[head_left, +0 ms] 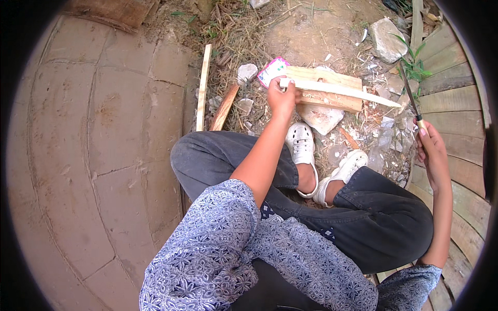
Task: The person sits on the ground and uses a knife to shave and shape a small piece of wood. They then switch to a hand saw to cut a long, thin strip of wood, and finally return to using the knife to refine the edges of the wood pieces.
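Note:
My left hand (pixel 281 97) grips the blunt end of a pale, whittled wooden stick (pixel 342 90) that tapers to a point at the right. The stick lies across a light wooden block (pixel 332 98) on the ground in front of my feet. My right hand (pixel 431 150) is raised off to the right, closed around the handle of a knife (pixel 411 96) whose dark blade points up and away. The blade is well clear of the stick. I sit with knees bent, in dark trousers and white shoes (pixel 302 145).
Stones (pixel 388 39), wood chips and dry grass litter the dirt around the block. A thin wooden slat (pixel 203 87) and a brown stick (pixel 224 108) lie to the left. Paved slabs (pixel 104 145) spread left; curved wooden planks (pixel 456 103) rise at the right. A pink-and-white wrapper (pixel 272 70) lies by the block.

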The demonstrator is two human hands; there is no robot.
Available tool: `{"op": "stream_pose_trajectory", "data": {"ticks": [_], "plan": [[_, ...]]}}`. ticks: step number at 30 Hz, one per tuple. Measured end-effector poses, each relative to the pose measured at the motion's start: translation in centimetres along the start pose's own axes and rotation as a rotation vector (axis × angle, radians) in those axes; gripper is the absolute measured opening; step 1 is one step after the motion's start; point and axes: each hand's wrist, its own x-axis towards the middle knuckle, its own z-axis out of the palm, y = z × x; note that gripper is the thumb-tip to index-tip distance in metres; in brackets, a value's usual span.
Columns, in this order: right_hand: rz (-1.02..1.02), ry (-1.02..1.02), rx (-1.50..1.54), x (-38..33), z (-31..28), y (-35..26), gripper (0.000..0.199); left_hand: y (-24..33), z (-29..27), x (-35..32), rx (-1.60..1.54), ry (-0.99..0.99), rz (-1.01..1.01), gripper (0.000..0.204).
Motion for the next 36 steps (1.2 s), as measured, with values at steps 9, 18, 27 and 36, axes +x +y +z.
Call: {"op": "stream_pose_trajectory", "data": {"ticks": [9,18,27,36], "plan": [[-0.063,-0.019,-0.029,0.8,0.0,-1.1,0.044,0.9,-0.9,-0.3,1.027,0.174,0.428,0.058],[-0.093,-0.019,0.003,0.8,-0.4,-0.5,0.052,0.0,-0.2,-1.8,1.103,-0.115,0.807,0.037],[-0.177,0.051,-0.025,1.0,-1.8,-0.7,0.053,1.3,2.7,-0.5,1.085,-0.295,0.804,0.054],[-0.259,-0.078,-0.555,5.9,-0.2,4.1,0.053,-0.4,5.5,0.2,0.899,-0.356,0.815,0.067]]}}
